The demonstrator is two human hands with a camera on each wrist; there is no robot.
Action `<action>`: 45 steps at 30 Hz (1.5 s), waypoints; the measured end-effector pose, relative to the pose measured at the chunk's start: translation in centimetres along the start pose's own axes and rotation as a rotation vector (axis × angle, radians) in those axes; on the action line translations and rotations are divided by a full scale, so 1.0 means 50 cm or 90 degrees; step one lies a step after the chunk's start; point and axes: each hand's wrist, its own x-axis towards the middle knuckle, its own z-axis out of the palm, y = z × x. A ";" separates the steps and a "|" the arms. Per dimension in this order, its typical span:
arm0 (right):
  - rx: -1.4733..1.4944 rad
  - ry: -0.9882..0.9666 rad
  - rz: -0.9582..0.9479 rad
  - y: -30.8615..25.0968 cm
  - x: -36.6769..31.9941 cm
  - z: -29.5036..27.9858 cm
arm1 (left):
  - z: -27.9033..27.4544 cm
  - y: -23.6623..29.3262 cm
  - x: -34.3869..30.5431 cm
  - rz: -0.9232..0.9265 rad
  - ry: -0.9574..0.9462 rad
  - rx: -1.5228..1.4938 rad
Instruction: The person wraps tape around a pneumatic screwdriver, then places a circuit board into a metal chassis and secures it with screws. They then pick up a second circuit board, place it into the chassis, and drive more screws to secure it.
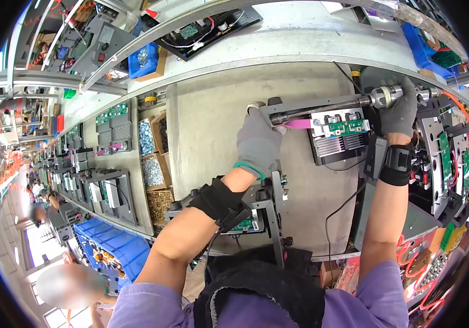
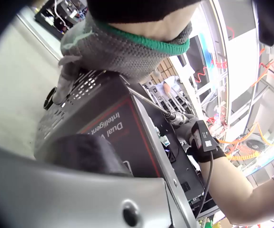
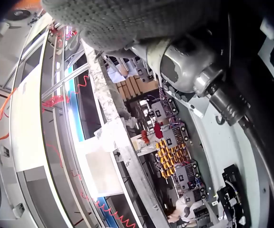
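In a grey glove with green cuff, my left hand [image 1: 259, 139] grips the edge of a dark metal case [image 2: 115, 128]; its fingers lie over the vented side. The case has printed lettering and a red line on its face. My right hand [image 1: 398, 112], also gloved, holds a silver air screwdriver [image 1: 385, 97] around its body. The driver's long thin shaft [image 1: 322, 111] runs left along the case, its tip right beside my left hand. Beneath the shaft sits a green circuit board [image 1: 349, 128] on a finned heat sink [image 1: 335, 147], with a pink strip [image 1: 299, 124] at its left.
Boxes of small screws [image 1: 152, 169] line the bench's left side. Several similar assemblies [image 1: 111, 191] stand farther left, above a blue bin [image 1: 111, 246]. Another assembly [image 1: 445, 164] is at the right. A metal rail [image 1: 191, 27] crosses overhead, and a cable [image 1: 330, 218] trails on the bench.
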 end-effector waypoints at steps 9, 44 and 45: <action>0.057 -0.002 0.097 -0.001 0.024 0.006 | -0.010 -0.015 0.001 0.045 -0.003 -0.062; 0.031 -0.216 0.210 0.104 -0.650 0.101 | -0.191 -0.543 -0.319 0.075 0.110 -0.204; 0.021 -0.221 0.182 0.088 -0.637 0.119 | -0.202 -0.531 -0.315 0.080 0.076 -0.265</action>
